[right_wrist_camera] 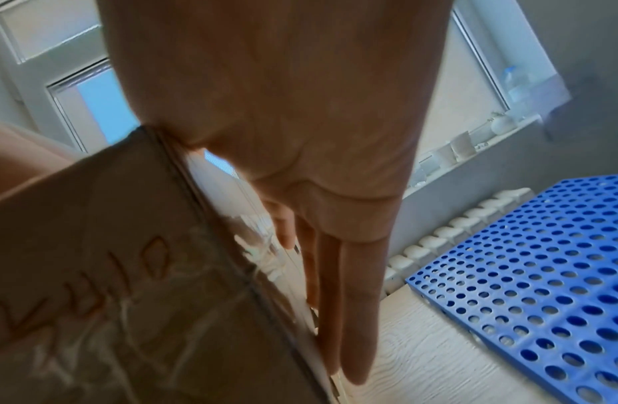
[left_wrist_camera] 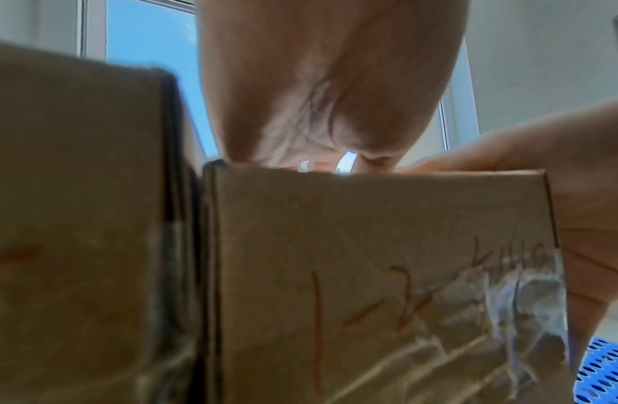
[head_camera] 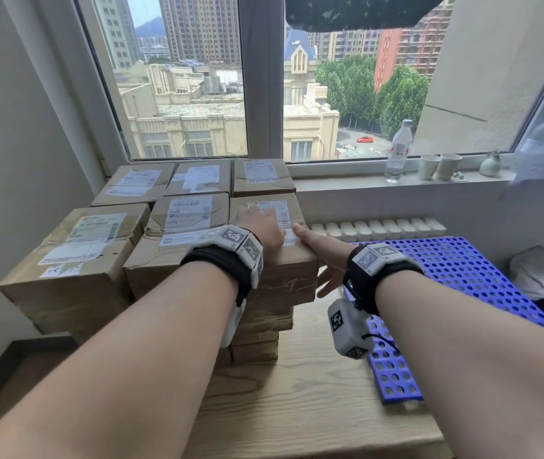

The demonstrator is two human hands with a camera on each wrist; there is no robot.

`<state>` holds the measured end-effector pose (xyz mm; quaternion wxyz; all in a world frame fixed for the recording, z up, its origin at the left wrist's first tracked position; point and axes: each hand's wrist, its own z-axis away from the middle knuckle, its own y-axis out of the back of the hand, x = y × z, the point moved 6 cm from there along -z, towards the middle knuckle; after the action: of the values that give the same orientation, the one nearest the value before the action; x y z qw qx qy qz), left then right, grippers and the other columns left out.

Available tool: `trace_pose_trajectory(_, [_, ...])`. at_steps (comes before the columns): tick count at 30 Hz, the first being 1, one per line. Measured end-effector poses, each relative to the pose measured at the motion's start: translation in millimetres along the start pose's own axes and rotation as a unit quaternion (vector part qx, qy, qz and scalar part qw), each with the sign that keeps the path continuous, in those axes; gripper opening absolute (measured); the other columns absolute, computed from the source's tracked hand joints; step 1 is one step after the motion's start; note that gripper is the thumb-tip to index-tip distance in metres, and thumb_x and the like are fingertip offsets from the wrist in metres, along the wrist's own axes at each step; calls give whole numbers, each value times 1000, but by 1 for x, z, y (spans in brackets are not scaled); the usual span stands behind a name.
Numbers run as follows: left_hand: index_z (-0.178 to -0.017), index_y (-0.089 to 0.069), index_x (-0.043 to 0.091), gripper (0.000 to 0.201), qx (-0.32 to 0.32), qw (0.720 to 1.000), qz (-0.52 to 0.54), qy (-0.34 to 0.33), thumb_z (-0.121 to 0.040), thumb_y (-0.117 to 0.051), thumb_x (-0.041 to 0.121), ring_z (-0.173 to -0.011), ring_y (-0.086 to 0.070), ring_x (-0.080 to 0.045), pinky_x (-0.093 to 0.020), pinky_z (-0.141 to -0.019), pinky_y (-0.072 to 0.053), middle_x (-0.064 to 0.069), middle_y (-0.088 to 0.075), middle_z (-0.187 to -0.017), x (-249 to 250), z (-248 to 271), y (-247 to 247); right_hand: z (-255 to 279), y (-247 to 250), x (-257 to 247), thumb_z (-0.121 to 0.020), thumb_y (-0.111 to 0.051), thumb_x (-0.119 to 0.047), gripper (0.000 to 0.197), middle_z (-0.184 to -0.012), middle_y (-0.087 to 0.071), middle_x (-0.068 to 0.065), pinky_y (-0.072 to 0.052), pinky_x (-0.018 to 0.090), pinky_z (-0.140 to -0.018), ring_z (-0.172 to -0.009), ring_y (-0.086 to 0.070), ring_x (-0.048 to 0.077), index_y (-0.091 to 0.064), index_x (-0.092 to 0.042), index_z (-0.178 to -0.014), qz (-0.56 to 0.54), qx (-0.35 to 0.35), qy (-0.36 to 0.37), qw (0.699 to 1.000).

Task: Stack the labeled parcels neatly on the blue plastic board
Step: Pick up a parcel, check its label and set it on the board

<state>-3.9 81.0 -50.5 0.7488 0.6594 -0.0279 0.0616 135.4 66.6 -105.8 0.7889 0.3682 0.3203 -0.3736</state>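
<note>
1. Two hands meet on one cardboard parcel point(head_camera: 274, 240), the top box at the near right corner of the stack of labeled parcels point(head_camera: 151, 233).
2. The left hand point(head_camera: 264, 226) lies flat on that parcel's top, palm down over its white shipping label, fingers straight.
3. The right hand point(head_camera: 327, 260) presses against the parcel's right side face, fingers straight and pointing down along the cardboard, thumb lying over the top edge near the left hand.
4. In the right wrist view the fingers point(right_wrist_camera: 356, 314) lie flat along the box side, with the pale wooden table point(right_wrist_camera: 439, 355) below them.
5. In the left wrist view the palm point(left_wrist_camera: 318, 95) sits just above the parcel's top edge; red handwriting and crinkled clear tape mark the box's near face point(left_wrist_camera: 370, 273).
6. Neither hand curls round the box; each only lies flat against it.
7. The parcels stand in rows on the left part of the table, reaching back to the window sill.
8. The blue plastic board point(head_camera: 456, 270), perforated with round holes, lies flat on the table to the right of the stack, with no parcel on it.
9. On the window sill stand a water bottle point(head_camera: 398, 150) and two paper cups point(head_camera: 439, 165).
</note>
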Motion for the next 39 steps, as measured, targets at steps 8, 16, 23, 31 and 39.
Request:
trace_pose_trajectory(8, [-151,-28,15,57,-3,1000,31,0,-99,-38,37,-145,-20,-32,-48,-119,-19,-15,-27,-156,-4,-1,-1,-13,-1,10,-80,-53,-75,67,-113,-66,24,-57,54,-84,-94,-70,42,-60,-16,-111,-98,10,2,995])
trace_pose_trajectory(16, [-152,-23,8,60,50,992,110,-37,-102,-39,37,-147,-20,-32,-45,-120,-18,-17,-23,-159,0,18,17,9,11,31,-84,-55,-68,64,-116,-66,17,-52,53,-95,-105,-65,38,-59,-17,-122,-148,41,19,988])
trace_pose_trajectory(23, [-156,-11,6,68,56,968,244,-35,-103,-42,35,-147,-23,-29,-39,-117,-20,-17,-19,-160,18,42,18,45,30,56,-89,-52,-62,59,-101,-64,11,-51,33,-61,-84,-63,27,-59,-16,-125,-207,72,60,974])
trace_pose_trajectory(31, [-157,-3,9,84,30,855,517,-26,-98,-53,42,-146,-25,-30,-41,-116,-25,-14,-19,-161,59,51,-7,83,51,89,-97,-45,-50,38,-96,-66,5,-51,33,-64,-78,-63,20,-60,-20,-115,-246,107,99,958])
trace_pose_trajectory(39, [-128,-53,16,75,-104,785,611,-3,-76,-56,70,-98,-66,-20,-38,-85,-54,-3,-66,-112,102,59,-61,112,80,131,-81,-56,-48,63,-110,-61,15,-51,36,-61,-77,-62,24,-55,-9,-131,-305,127,136,934])
